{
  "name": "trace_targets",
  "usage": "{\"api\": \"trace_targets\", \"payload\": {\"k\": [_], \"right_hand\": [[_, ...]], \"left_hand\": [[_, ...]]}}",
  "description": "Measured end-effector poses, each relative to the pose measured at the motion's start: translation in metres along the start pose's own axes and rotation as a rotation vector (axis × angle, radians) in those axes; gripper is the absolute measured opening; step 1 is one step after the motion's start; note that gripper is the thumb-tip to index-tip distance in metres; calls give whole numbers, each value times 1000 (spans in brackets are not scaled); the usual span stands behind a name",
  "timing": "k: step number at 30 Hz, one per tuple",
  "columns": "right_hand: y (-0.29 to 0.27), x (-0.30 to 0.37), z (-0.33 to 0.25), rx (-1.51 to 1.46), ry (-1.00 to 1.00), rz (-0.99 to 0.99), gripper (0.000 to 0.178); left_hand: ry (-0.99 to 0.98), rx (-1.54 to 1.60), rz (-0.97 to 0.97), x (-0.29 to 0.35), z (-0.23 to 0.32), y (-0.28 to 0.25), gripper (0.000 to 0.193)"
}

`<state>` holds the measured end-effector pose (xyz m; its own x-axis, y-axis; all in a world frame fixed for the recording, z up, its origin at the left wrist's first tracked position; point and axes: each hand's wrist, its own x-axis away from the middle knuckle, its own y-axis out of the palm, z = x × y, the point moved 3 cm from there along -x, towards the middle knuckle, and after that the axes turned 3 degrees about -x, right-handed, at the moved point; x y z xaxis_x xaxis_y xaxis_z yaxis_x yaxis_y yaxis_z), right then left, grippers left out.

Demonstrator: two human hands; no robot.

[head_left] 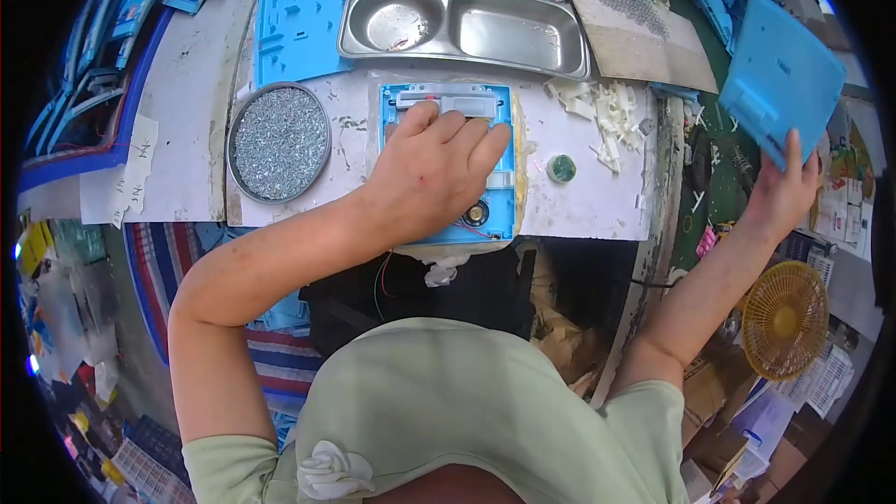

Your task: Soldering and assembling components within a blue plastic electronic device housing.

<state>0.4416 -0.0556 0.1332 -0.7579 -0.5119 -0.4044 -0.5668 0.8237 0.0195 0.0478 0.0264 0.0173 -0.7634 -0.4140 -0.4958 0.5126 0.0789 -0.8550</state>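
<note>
A blue plastic casing (502,215) lies open side up on the work table before me, with a round speaker (477,214) and thin wires near its lower end. My left hand (431,168) rests over the casing, its fingers curled down at the whitish strip (457,103) along the far end. Whatever those fingertips grip is hidden beneath the knuckles. Off to the right, past the table's edge, my right hand (787,189) holds a flat blue plastic panel (782,75) up by its lower edge, thumb and fingers closed on it.
A round dish of small screws (280,143) stands left of the casing. Behind are a steel compartment tray (448,61), another blue panel (303,23) and a piece of cardboard (644,42). White plastic pieces (607,121) and a small green-topped jar (561,168) lie at right.
</note>
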Motion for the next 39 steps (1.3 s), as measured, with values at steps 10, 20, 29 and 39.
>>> {"api": "trace_targets", "payload": {"k": [10, 20, 29, 39], "right_hand": [[0, 102, -20, 69, -95, -138, 36], [132, 116, -97, 393, -396, -1122, 39], [184, 130, -51, -63, -236, -948, 38], [102, 248, -2, 187, 308, -800, 67]], "left_hand": [[-51, 6, -139, 6, 4, -1, 45], [-178, 797, 194, -28, -68, -112, 42], [-724, 1071, 197, 8, -79, -124, 42], [-776, 644, -32, 40, -13, -56, 80]]}}
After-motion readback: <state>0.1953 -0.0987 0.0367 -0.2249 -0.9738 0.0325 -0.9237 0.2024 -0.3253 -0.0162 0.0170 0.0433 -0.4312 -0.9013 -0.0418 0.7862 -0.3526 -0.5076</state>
